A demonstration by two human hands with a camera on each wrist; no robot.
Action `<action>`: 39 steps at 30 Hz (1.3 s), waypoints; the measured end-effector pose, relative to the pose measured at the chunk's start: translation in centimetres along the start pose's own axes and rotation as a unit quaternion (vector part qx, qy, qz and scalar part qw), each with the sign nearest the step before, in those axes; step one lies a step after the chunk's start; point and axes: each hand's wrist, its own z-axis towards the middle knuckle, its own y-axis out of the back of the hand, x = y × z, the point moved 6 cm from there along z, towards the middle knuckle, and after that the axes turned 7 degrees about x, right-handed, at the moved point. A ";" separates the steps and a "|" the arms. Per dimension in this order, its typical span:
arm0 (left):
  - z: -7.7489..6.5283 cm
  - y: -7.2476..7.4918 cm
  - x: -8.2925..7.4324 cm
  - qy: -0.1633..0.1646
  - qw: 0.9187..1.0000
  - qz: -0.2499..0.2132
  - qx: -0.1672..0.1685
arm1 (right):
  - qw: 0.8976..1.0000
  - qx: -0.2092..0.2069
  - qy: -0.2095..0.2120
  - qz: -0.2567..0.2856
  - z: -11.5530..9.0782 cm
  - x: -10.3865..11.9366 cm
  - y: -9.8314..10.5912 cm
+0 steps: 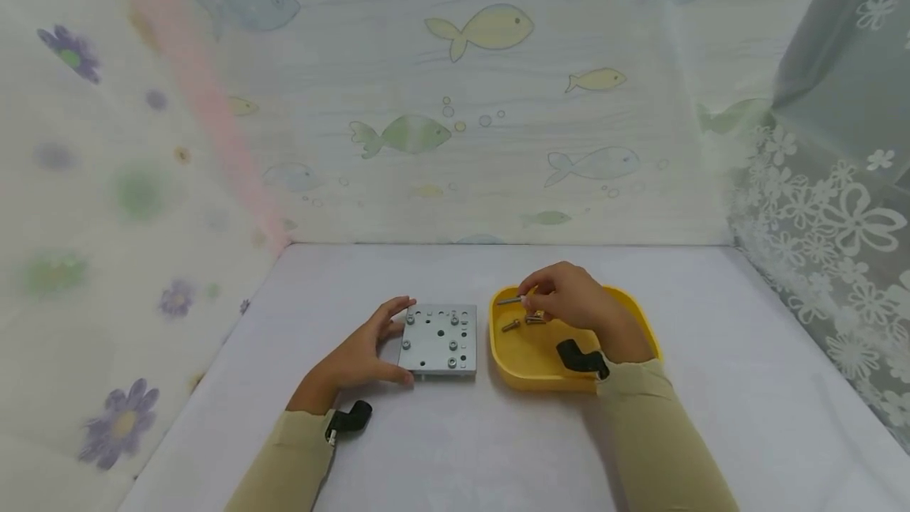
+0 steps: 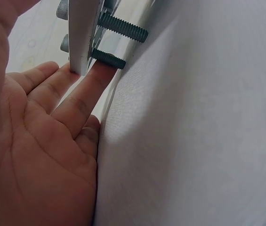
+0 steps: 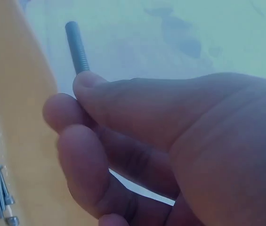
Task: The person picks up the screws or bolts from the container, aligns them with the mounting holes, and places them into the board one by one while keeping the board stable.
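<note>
A square metal plate [image 1: 441, 334] sits at table centre, with several socket-head bolts standing in its holes. My left hand [image 1: 362, 350] holds it at the left side, thumb by the near corner and fingers at the far one. In the left wrist view, threaded bolt [image 2: 123, 27] ends stick out beneath the plate [image 2: 82, 35], and a finger of the left hand [image 2: 43, 127] reaches under it. Over the yellow tray [image 1: 526, 382], my right hand [image 1: 572, 299] pinches a bolt [image 3: 77, 47] between thumb and fingertip; its threaded shank points outward and its head is hidden.
Several loose socket-head bolts [image 1: 535, 320] lie on the tray floor, left of the right hand. The white tabletop [image 1: 490, 449] meets a fish-print curtain [image 1: 498, 141] at the back. Flowered curtains hang on both sides.
</note>
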 end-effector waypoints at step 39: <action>0.1 0.1 -0.1 -0.006 1.000 -0.011 0.009 | 0.992 -0.090 0.012 -0.090 1.9 6.4 -6.6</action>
